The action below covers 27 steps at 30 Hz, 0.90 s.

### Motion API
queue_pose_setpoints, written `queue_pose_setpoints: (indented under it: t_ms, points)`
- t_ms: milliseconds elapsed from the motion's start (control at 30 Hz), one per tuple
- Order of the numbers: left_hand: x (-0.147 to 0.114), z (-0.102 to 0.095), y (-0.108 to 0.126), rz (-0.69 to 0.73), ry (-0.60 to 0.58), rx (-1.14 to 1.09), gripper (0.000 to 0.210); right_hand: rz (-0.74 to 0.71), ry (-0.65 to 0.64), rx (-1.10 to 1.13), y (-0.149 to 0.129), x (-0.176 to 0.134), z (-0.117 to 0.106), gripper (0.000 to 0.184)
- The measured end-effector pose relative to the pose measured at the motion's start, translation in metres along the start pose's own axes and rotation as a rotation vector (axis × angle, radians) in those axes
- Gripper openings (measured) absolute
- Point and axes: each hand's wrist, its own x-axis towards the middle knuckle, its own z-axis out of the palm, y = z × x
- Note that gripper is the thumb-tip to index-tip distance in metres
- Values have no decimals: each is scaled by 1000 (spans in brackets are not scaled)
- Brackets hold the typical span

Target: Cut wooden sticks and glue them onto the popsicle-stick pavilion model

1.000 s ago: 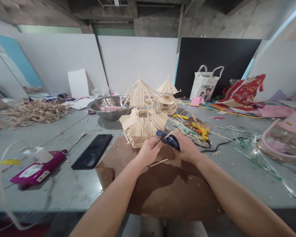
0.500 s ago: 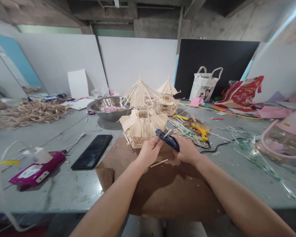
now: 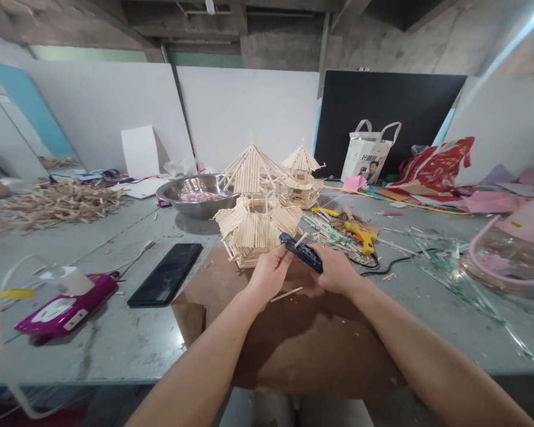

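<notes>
My right hand (image 3: 336, 268) is closed around a dark blue hand tool (image 3: 306, 255) that resembles pliers or cutters; its exact kind is unclear. A short pale wooden stick (image 3: 301, 239) pokes up across the tool. With thumb and fingers pinched together, my left hand (image 3: 271, 271) meets the tool's left side and seems to grip the stick's lower end, which is mostly hidden. Just behind stands a pavilion model (image 3: 256, 228) of pale sticks with a pointed roof. Another loose stick (image 3: 286, 294) lies below my hands on a brown board (image 3: 311, 350).
A second stick pavilion (image 3: 300, 178) and a steel bowl (image 3: 193, 204) stand behind. Right are a yellow glue gun (image 3: 365, 237), clear glue sticks (image 3: 467, 284) and a pink-lidded clear container (image 3: 511, 249). Left lie a black phone (image 3: 165, 274), a magenta power strip (image 3: 66, 305) and a pile of sticks (image 3: 66, 201).
Hardly anything differs. Both hands keep their hold on the tool and stick in nearly the same spot; the whole view has shifted very slightly.
</notes>
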Motion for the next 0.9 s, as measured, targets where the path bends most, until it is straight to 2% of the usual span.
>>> queue_pose_setpoints:
  t_ms: [367,500,667,767,900]
  points:
    - [-2,2,-1,15,-22,63,27,-75,-12,56,11,-1,4,52]
    - [-3,3,-3,43,-20,90,27,-97,-28,72,11,0,5,61]
    - [-8,5,-1,105,-4,63,28,-236,30,73,14,1,0,73]
    - [-9,3,5,127,-84,-35,31,-339,86,77,17,1,-4,80]
    - [-8,-2,12,41,-233,-208,37,-389,113,62,19,0,-6,82]
